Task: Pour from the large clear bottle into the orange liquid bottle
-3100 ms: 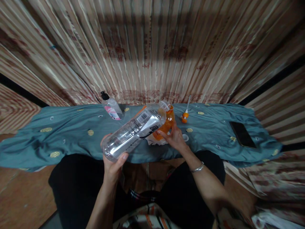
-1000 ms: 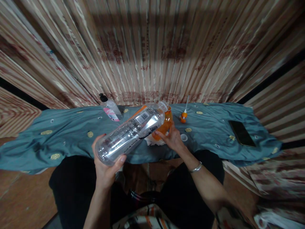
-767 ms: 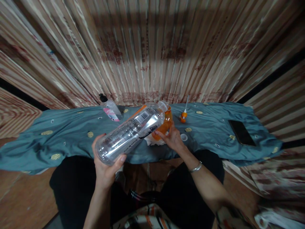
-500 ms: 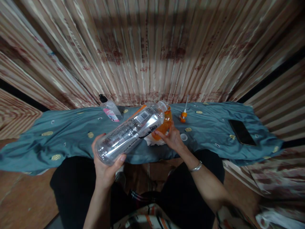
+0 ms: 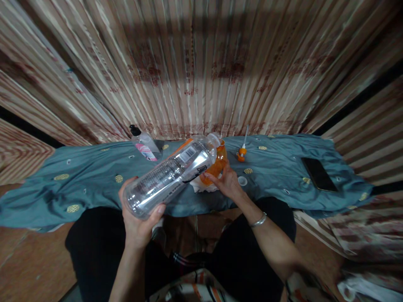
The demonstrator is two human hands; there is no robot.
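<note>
My left hand (image 5: 138,218) is wrapped round the base of a large clear plastic bottle (image 5: 170,176), which is tilted with its mouth up to the right. That mouth is at the neck of an orange bottle (image 5: 217,167); whether they touch is unclear. My right hand (image 5: 227,181) grips the orange bottle low on its side. Under the orange bottle lies a white tissue (image 5: 199,185). An orange pump head (image 5: 242,153) with a thin tube and a small clear cap (image 5: 242,181) lie to the right.
A clear pump bottle (image 5: 146,147) with a black top stands at the left on the teal cloth (image 5: 100,167). A black phone (image 5: 319,174) lies at the right. Pleated curtains (image 5: 201,75) hang behind.
</note>
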